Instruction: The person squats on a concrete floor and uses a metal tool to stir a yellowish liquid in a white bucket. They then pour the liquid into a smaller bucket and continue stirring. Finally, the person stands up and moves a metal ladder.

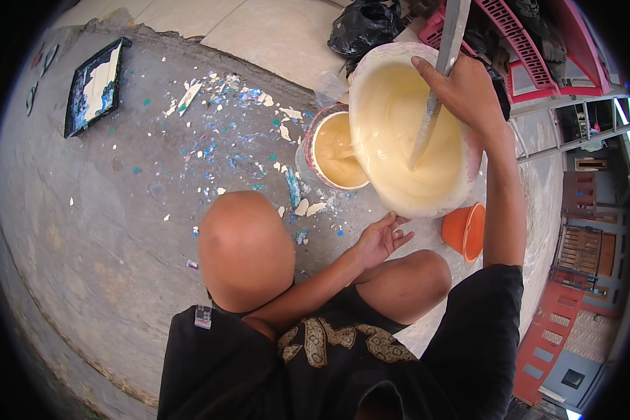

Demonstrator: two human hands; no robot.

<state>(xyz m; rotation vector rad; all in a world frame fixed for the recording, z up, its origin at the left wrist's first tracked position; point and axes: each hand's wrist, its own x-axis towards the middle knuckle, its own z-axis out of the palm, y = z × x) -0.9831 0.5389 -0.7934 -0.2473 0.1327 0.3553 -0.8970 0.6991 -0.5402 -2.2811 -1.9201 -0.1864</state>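
My right hand is closed at the far right rim of a large pale bucket, its thumb by a long flat stirring stick; its other fingers are mostly hidden. The stick dips into thick cream-coloured paint. The bucket is tilted to the left, and paint runs over its lip into a smaller paint pail on the ground. My left hand is just below the bucket's near rim, palm up and fingers apart. Its thumb tip is at the rim; I cannot tell whether it touches.
An orange pail stands right of my knee. A black paint tray lies far left on the concrete. Dried paint flakes litter the ground. Behind the bucket are a black plastic bag and a pink plastic rack.
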